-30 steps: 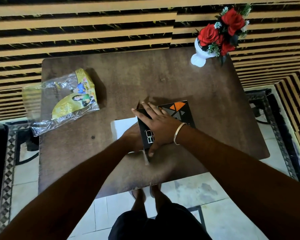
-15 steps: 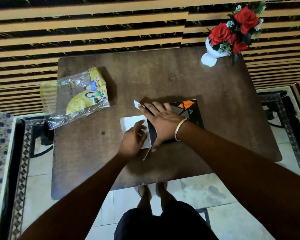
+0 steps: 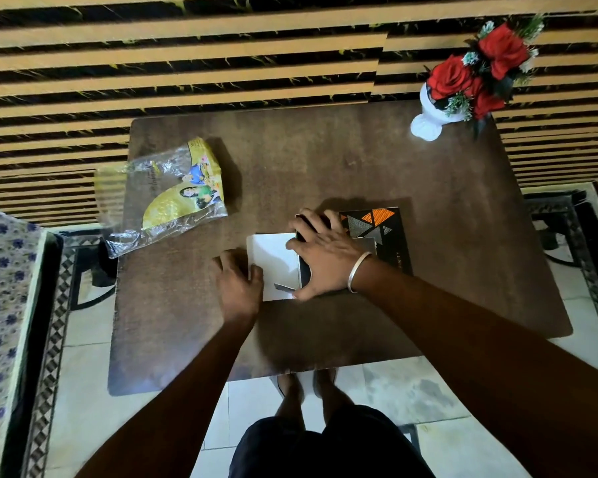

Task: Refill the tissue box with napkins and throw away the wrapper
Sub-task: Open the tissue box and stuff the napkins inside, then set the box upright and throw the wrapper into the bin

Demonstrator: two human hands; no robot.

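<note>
A black tissue box (image 3: 385, 232) with orange and grey triangles lies flat near the middle of the brown table (image 3: 325, 160). My right hand (image 3: 325, 253) presses down on its left, open end. A white stack of napkins (image 3: 273, 257) sticks out of that end to the left. My left hand (image 3: 237, 284) rests with fingers spread at the stack's left edge, touching it. The emptied clear and yellow wrapper (image 3: 173, 198) lies crumpled at the table's left edge, partly overhanging it.
A white vase with red roses (image 3: 463, 84) stands at the table's far right corner. A striped wall runs behind the table. A floral cushion (image 3: 4, 305) sits at the left. My feet show under the table's near edge on tiled floor.
My left hand has come out from beside the box and slid left, so more of the white napkin stack shows. The right hand stays on the box. The view has shifted.
</note>
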